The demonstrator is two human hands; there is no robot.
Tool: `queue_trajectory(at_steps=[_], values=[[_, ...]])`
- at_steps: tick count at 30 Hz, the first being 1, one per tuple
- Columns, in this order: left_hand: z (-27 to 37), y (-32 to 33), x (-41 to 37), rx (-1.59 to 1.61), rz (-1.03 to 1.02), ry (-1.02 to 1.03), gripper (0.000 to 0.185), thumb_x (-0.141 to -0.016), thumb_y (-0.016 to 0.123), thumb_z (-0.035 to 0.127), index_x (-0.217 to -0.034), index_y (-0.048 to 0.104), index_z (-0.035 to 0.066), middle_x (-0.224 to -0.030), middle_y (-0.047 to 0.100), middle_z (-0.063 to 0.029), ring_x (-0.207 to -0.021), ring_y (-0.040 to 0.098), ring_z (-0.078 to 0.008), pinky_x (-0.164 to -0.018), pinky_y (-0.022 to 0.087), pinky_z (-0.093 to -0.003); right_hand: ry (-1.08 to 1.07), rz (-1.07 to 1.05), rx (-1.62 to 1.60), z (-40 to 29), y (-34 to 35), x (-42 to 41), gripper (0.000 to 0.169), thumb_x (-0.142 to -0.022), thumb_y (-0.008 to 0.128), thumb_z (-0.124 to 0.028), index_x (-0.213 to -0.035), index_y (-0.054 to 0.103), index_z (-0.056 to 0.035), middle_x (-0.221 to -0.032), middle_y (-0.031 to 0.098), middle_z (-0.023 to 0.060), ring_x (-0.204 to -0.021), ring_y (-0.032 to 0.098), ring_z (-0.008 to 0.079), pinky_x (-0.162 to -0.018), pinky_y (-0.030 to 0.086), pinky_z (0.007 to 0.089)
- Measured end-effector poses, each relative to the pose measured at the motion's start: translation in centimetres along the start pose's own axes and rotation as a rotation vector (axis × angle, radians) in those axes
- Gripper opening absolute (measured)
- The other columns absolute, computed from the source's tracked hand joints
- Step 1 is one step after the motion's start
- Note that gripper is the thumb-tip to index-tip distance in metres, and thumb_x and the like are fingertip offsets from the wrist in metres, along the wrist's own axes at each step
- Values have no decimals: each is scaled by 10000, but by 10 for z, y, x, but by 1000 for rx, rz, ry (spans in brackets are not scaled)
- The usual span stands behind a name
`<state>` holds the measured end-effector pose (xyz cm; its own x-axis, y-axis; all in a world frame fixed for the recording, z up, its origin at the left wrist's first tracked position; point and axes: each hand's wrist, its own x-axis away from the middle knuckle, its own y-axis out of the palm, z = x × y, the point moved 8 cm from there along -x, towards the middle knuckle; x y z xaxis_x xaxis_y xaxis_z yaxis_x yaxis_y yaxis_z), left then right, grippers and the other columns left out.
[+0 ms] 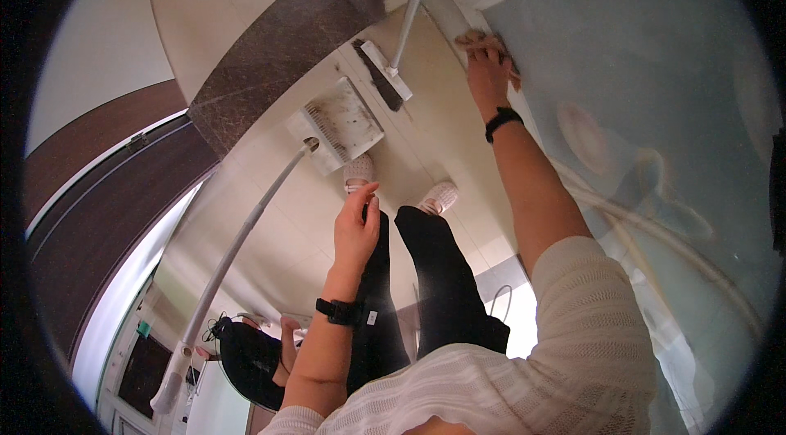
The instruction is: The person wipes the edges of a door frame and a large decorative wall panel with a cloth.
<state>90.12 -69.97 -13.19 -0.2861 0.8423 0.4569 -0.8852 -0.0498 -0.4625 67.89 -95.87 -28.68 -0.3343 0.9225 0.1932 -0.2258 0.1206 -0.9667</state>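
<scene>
My right hand [489,75] reaches out to the upper right and presses a brownish-pink cloth [514,74] against the edge strip beside a glossy blue-grey panel [620,66]. Part of the cloth is hidden beneath the fingers. My left hand [358,223] hangs above my left leg, loosely curled with the thumb apart, and holds nothing. Beyond it on the floor is a white dustpan [353,118] with comb teeth and dark dirt inside. Its long grey handle [245,229] slants down to the lower left.
A broom [387,69] with dark bristles rests on the tiles beside the dustpan, its pole rising upward. A dark stone threshold [276,48] curves across the upper left. Another person's arm [287,343] shows at lower left, near a black object [249,355]. Reflections cover the panel.
</scene>
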Motion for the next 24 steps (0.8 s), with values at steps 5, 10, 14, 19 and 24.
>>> queue_trajectory(at_steps=[5, 10, 14, 19, 24], values=[[8, 14, 8, 3, -20, 4, 225, -916, 571, 108, -1131, 613, 59, -999, 655, -145, -878, 651, -263, -792, 509, -337, 11, -128, 65, 42, 24, 108, 242, -841, 606, -133, -1080, 615, -99, -1142, 583, 35, -1148, 446, 262, -891, 360, 512], [7, 32, 18, 13, -66, -4, 238, -908, 577, 97, -1139, 607, 46, -999, 653, -151, -884, 650, -263, -777, 509, -342, 133, -284, -105, 98, 72, 233, 278, -872, 597, -111, -1149, 598, -100, -1229, 554, 38, -1215, 420, 263, -916, 358, 548], [10, 45, 25, -39, -128, -13, 240, -918, 577, 95, -1150, 602, 38, -1011, 657, -130, -894, 646, -227, -795, 504, -323, 265, -590, -7, 135, 94, 321, 416, -874, 615, -196, -1276, 541, -116, -1334, 511, 72, -1251, 424, 285, -906, 398, 580], [17, 60, 26, -31, -209, 8, 257, -912, 578, 100, -1163, 605, 53, -1041, 660, -153, -935, 658, -243, -790, 511, -319, 477, -747, 43, 192, 118, 440, 388, -886, 605, -215, -1255, 553, -104, -1304, 538, 65, -1181, 488, 273, -852, 450, 531], [34, 85, 33, 55, -350, -29, 284, -928, 566, 122, -1192, 587, 19, -1101, 662, -153, -983, 656, -223, -831, 502, -297, 1160, -442, -912, 239, 82, 526, 347, -900, 592, -243, -1214, 585, -95, -1269, 572, 62, -1117, 539, 253, -851, 479, 458]])
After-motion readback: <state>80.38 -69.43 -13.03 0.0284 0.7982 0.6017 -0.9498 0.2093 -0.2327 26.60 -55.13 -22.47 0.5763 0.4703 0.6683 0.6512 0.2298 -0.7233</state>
